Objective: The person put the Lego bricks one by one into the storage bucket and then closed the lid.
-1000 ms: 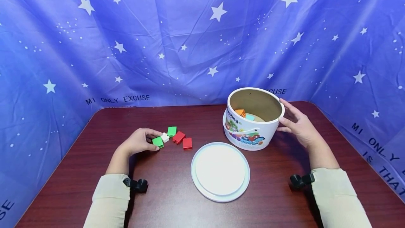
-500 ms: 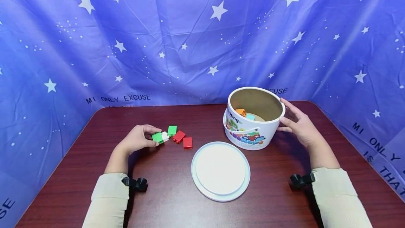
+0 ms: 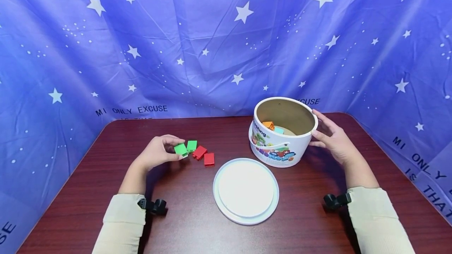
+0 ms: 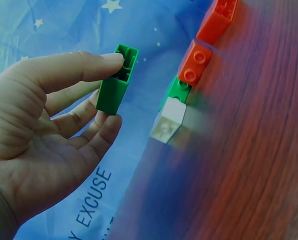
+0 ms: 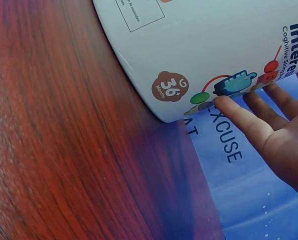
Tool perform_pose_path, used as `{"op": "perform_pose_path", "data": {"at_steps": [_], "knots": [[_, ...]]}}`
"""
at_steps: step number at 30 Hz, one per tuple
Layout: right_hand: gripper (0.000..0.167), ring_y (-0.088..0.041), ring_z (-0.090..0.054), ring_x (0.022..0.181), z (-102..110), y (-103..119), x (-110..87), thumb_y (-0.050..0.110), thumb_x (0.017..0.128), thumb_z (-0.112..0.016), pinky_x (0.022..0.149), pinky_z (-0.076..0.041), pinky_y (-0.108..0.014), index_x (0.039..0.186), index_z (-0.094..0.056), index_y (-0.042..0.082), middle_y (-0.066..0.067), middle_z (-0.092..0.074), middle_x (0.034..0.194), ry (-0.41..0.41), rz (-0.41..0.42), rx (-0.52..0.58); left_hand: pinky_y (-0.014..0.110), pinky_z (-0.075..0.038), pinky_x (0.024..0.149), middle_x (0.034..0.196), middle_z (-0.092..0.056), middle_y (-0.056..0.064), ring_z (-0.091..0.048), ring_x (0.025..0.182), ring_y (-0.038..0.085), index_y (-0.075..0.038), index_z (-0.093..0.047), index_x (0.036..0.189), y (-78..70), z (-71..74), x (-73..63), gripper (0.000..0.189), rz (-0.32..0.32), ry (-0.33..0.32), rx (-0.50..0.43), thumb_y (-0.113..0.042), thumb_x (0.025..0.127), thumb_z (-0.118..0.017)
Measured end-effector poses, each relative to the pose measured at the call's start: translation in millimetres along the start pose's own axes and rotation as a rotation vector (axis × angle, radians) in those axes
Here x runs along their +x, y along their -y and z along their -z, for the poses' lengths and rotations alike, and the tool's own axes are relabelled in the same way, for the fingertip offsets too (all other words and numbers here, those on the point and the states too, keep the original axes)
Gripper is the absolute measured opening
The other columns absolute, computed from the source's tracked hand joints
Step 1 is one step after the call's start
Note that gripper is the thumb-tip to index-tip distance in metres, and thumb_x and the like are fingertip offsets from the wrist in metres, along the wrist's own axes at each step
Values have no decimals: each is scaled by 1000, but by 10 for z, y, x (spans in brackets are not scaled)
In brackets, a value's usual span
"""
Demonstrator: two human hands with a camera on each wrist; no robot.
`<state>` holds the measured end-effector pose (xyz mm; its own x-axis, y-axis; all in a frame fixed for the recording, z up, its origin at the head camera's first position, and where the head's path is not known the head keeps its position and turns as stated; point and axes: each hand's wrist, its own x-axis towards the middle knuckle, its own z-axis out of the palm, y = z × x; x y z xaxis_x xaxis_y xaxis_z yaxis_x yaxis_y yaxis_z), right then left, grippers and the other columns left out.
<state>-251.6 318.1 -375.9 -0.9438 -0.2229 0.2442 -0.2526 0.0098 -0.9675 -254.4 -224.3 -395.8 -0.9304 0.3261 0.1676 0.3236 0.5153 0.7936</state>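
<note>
Head view: we log the left hand [image 3: 154, 153] pinching a green block [image 3: 180, 149], a second green block [image 3: 192, 145] at its 2 o'clock. Our right hand [image 3: 333, 141], spread, touches the bucket [image 3: 301, 149] at 3 o'clock; lid [image 3: 246, 192] at bucket's 7 o'clock.

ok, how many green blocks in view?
2. One green block is pinched in the left hand; another green block lies on the table beside a red block. The bucket may hide more.

The person's left hand [image 3: 156, 153] pinches a green block [image 3: 181, 149] left of the bucket [image 3: 299, 149]; the right hand [image 3: 333, 141] touches its side.
</note>
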Motion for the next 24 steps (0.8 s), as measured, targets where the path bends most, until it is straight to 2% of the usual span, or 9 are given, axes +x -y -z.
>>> {"op": "perform_pose_path", "data": {"at_steps": [5,13,18,21,24], "knots": [[64,-14,-51,119,11,-6,0,4,98,-54,78,-58,-34,155,-29,20,-20,-33,146,3,5,-3,34,-55,86,116,-64,16,-64,97,23,3,-67,118,-89,-46,20,52,-38,-11,-24,-3,70,-85],[65,-13,-56,115,-3,3,3,1,97,-53,77,-59,-35,155,-29,18,-15,-38,141,1,16,20,51,-54,85,117,-62,15,-64,94,24,1,-68,119,-249,-134,32,50,-72,9,-71,-5,72,-85],[65,-14,-57,113,0,0,1,1,97,-53,77,-59,-36,155,-29,17,-14,-40,139,5,19,24,43,-56,81,119,-61,14,-63,95,24,2,-67,119,-337,-188,30,50,-82,20,-83,-4,73,-85],[65,-13,-55,115,5,-5,3,2,97,-54,78,-59,-35,155,-29,18,-18,-36,143,6,14,10,41,-56,84,118,-60,14,-63,97,25,2,-68,119,-382,-226,33,50,-104,19,-92,-4,73,-85],[65,-14,-54,117,8,-9,0,3,98,-54,78,-58,-34,155,-28,19,-21,-33,146,4,9,0,44,-53,89,117,-61,13,-63,98,25,1,-68,118,-438,-264,38,49,-136,16,-95,-3,72,-85]]}}
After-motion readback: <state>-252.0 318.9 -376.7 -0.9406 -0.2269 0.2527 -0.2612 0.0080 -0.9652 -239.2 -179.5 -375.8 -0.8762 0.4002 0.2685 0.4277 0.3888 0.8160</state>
